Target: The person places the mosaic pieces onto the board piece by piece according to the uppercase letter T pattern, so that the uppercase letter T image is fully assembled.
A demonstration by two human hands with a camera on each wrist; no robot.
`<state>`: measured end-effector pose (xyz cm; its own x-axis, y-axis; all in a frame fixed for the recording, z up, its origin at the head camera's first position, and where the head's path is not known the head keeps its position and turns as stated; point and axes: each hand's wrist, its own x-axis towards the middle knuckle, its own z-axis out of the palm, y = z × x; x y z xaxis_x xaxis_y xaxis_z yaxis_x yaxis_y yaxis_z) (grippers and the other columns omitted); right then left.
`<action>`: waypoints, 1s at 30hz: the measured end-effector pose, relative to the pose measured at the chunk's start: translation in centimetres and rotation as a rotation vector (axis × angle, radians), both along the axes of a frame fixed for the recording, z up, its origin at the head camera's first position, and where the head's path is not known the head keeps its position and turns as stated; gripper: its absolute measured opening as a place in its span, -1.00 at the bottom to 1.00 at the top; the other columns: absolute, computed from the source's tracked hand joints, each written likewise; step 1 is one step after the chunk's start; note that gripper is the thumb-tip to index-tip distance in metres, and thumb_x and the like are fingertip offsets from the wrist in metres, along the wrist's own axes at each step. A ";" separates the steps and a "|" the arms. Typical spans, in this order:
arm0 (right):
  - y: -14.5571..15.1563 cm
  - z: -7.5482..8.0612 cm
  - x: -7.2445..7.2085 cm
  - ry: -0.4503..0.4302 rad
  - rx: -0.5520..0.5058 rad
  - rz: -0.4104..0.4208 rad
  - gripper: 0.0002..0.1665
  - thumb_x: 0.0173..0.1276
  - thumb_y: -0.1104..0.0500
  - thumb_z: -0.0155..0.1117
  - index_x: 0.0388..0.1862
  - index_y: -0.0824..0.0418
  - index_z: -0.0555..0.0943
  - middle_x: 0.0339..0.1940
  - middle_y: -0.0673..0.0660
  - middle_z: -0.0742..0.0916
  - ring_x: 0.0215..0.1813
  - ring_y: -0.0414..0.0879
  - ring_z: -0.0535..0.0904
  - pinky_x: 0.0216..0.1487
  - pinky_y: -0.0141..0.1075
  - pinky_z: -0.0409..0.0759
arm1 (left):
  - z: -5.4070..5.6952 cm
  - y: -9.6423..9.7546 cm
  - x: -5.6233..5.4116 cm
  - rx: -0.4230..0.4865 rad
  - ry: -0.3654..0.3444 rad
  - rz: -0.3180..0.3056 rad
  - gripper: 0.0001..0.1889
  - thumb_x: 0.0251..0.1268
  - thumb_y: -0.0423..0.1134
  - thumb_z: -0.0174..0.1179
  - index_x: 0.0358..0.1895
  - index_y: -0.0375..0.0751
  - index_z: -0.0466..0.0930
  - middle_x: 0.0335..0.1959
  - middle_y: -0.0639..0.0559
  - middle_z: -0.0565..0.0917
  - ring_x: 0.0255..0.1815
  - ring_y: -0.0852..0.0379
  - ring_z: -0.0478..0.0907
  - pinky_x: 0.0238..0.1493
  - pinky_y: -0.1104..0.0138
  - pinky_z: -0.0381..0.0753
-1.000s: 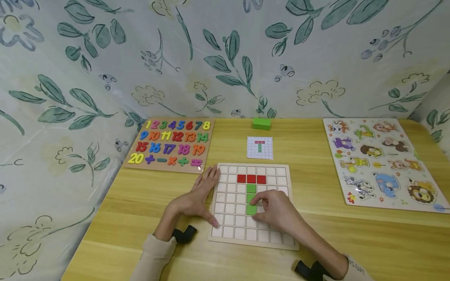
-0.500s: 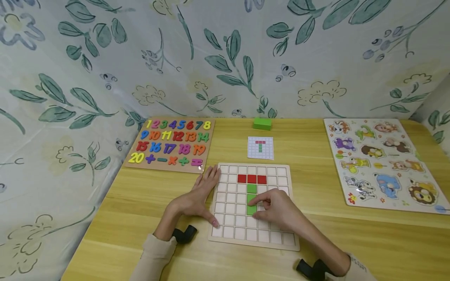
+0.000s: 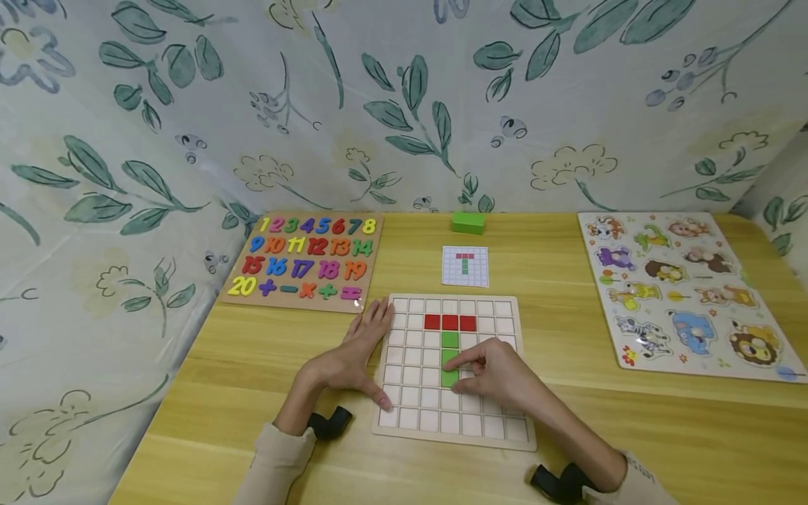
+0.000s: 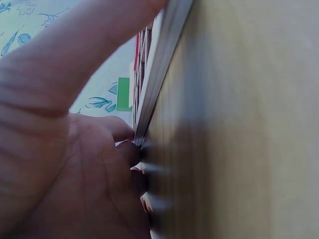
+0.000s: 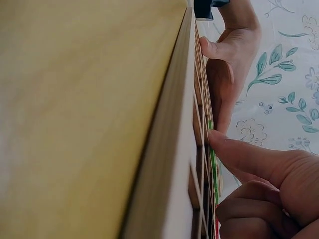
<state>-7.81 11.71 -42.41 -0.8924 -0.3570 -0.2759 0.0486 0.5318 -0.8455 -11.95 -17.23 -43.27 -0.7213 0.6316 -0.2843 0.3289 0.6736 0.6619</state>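
Observation:
A wooden grid board (image 3: 410, 438) lies on the table, with white squares in its cells. Three red square tiles (image 3: 450, 322) form a row near its top, and green square tiles (image 3: 449, 340) run in a column below the middle one. My left hand (image 3: 344, 365) rests along the board's left edge, fingers straight, thumb on the lower left corner. With thumb and index finger my right hand (image 3: 495, 375) pinches the lowest green tile (image 3: 449, 379), which sits in the column; its other fingers are curled. The right wrist view shows those fingertips (image 5: 215, 137) at the board's surface.
Above the board lies a pattern card (image 3: 465, 266) with a red and green T. A green block (image 3: 468, 223) stands behind it. A number board (image 3: 303, 263) is at the left, an animal puzzle (image 3: 688, 294) at the right. Patterned cloth (image 3: 404, 105) hangs behind.

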 end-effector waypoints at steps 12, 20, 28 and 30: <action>0.0 0.2 0.3 0.004 0.016 0.002 -0.73 0.11 0.31 0.63 -0.20 0.07 0.87 -0.75 -0.07 0.26 -0.56 -0.21 0.13 -0.51 -0.45 0.13 | 0.0 0.1 0.3 0.004 0.004 0.002 0.64 -0.26 0.05 0.73 0.68 -0.23 -0.50 0.71 -0.12 -0.58 0.71 -0.14 -0.70 0.66 -0.19 -0.58; 0.1 0.4 0.4 0.005 0.005 0.009 -0.74 0.13 0.32 0.61 -0.19 0.08 0.87 -0.74 -0.07 0.29 -0.56 -0.22 0.15 -0.52 -0.46 0.15 | 0.1 0.1 0.2 0.002 0.010 -0.008 0.63 -0.24 0.06 0.72 0.68 -0.24 -0.50 0.71 -0.14 -0.57 0.71 -0.16 -0.69 0.66 -0.20 -0.57; 0.3 0.3 0.4 0.046 0.015 0.035 -0.74 0.14 0.29 0.62 -0.16 0.09 0.86 -0.73 -0.08 0.29 -0.56 -0.24 0.16 -0.51 -0.46 0.16 | 0.0 0.1 0.1 -0.012 0.017 -0.005 0.63 -0.26 0.07 0.73 0.68 -0.23 -0.48 0.71 -0.13 -0.56 0.71 -0.15 -0.67 0.67 -0.18 -0.55; 0.4 0.5 0.3 0.063 0.023 0.041 -0.74 0.17 0.24 0.61 -0.13 0.08 0.86 -0.73 -0.10 0.30 -0.58 -0.25 0.17 -0.52 -0.46 0.16 | 0.1 0.2 0.1 -0.028 0.031 -0.003 0.63 -0.27 0.08 0.73 0.68 -0.24 -0.46 0.71 -0.13 -0.54 0.72 -0.15 -0.64 0.69 -0.17 -0.52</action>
<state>-7.49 12.08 -41.90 -0.8930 -0.3878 -0.2284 -0.0265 0.5519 -0.8335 -11.86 -17.06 -43.16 -0.7280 0.6257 -0.2800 0.3507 0.6909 0.6322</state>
